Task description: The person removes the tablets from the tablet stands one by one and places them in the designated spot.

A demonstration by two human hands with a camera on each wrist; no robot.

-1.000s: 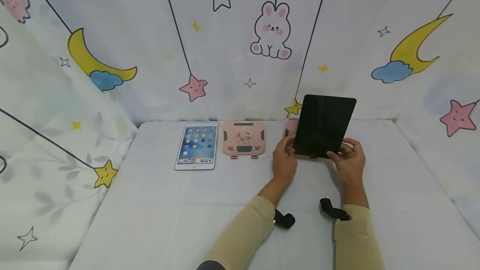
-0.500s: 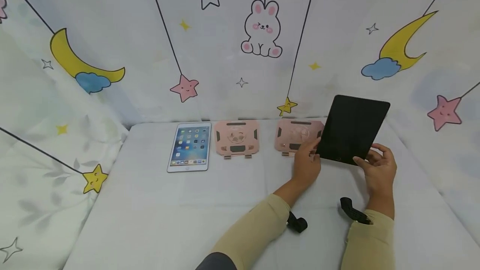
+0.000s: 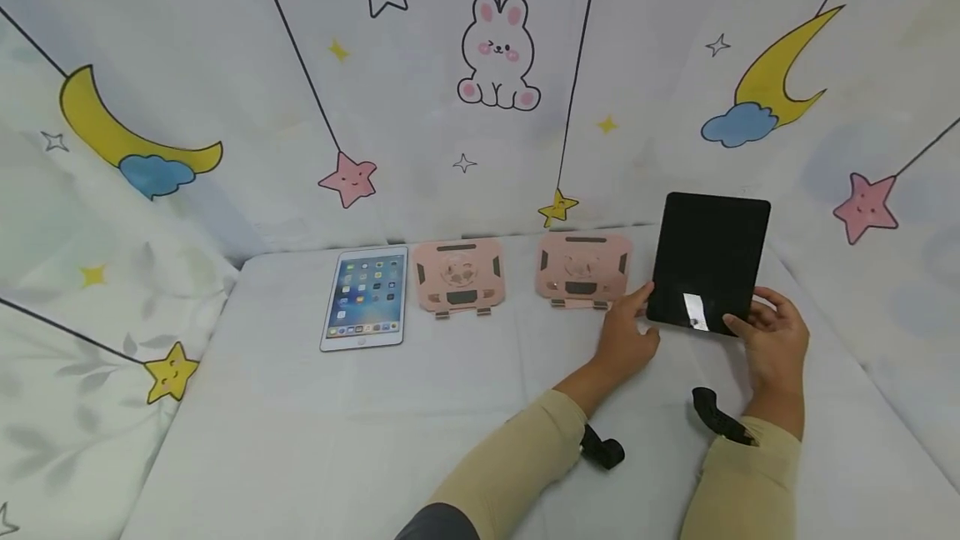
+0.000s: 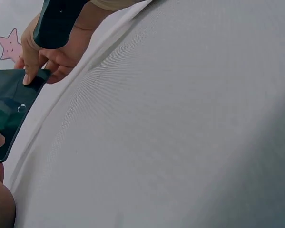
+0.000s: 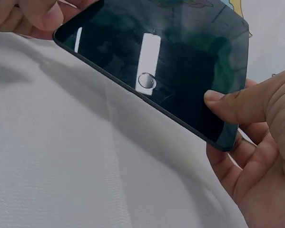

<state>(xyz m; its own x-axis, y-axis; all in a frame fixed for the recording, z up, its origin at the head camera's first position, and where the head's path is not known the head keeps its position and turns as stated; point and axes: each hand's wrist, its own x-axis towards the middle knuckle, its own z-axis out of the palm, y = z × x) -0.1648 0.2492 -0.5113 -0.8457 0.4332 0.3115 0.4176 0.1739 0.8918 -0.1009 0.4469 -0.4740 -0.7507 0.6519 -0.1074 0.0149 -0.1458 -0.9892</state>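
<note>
A black tablet (image 3: 708, 261) with a dark, glossy screen is held tilted up at the right of the table. My right hand (image 3: 776, 348) grips its lower right corner, thumb on the screen and fingers behind. At the tablet's left edge, my left hand (image 3: 626, 336) touches it with its fingers, and the thumb stands off below the corner. The right wrist view shows the tablet's home button (image 5: 147, 80) and a bright reflection on the glass. A pink tablet case (image 3: 583, 269) lies just left of the tablet, close to my left hand.
Farther left on the white-covered table (image 3: 420, 440) lie a second pink case (image 3: 459, 275) and a white tablet (image 3: 365, 298) with its screen lit. A printed cloth (image 3: 420, 90) hangs behind the table's back edge.
The black tablet has moved right, away from in front of the right pink case, which now shows fully. My left thumb has come away from the tablet's corner. The head view has shifted.
</note>
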